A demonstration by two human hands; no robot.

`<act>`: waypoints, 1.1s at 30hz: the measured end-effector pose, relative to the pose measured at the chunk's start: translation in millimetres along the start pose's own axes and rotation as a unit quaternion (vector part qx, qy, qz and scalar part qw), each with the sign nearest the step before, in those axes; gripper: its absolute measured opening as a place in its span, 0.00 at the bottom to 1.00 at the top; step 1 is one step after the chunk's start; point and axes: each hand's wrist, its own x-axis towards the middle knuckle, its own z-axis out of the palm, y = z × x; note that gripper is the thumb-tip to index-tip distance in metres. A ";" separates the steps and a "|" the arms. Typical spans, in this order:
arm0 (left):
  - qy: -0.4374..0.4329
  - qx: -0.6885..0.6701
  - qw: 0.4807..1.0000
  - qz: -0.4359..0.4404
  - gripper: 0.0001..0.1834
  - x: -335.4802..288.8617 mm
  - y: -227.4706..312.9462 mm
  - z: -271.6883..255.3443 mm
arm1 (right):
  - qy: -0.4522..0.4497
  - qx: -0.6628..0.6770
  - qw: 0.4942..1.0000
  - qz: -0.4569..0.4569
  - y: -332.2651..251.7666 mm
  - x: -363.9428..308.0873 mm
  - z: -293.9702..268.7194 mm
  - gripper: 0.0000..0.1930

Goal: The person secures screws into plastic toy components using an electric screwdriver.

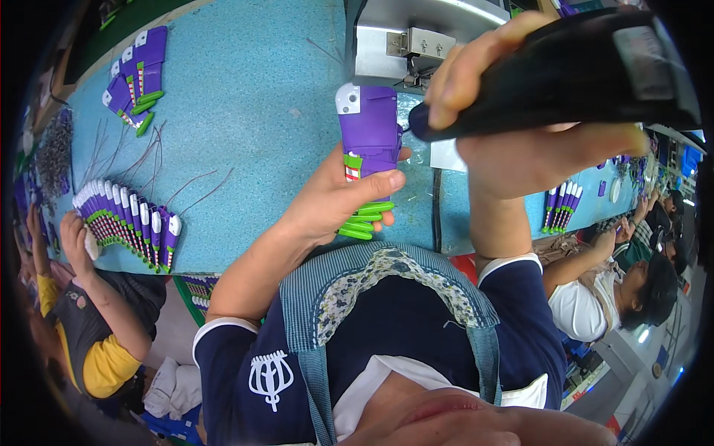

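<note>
In my left hand (pixel 327 195) is a purple toy piece (pixel 373 123) with a white corner, a red-and-white striped band and bright green ends, held upright between thumb and fingers. My right hand (pixel 513 160) is wrapped round a black power screwdriver (pixel 573 74), raised close to the camera and lying nearly level. Its thin bit points left and meets, or nearly meets, the right edge of the purple piece; the screw itself is too small to make out.
Four similar purple pieces (pixel 151 56) lie at the far left of the blue table (pixel 245 97). A co-worker's hand (pixel 75 236) touches a long row of purple pieces (pixel 137 223). Behind my hands stands a metal machine (pixel 375 52). More pieces (pixel 563 207) and workers are at right.
</note>
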 end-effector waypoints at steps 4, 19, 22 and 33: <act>0.014 0.010 1.000 -0.003 0.29 1.1 -2.5 -4.0 | 0.132 0.096 0.985 -0.059 -2.4 26.9 18.3 0.48; 0.043 0.000 0.999 0.003 0.25 -3.7 6.3 0.2 | 0.179 0.038 0.981 0.058 8.1 -22.5 22.7 0.54; 0.048 -0.002 0.999 -0.005 0.23 -4.2 0.9 0.0 | 0.187 0.045 0.978 0.074 11.7 -27.9 24.9 0.53; 0.003 -0.001 0.999 0.032 0.26 -4.7 -0.8 -1.8 | 0.128 0.083 0.987 0.059 5.6 -29.9 23.8 0.51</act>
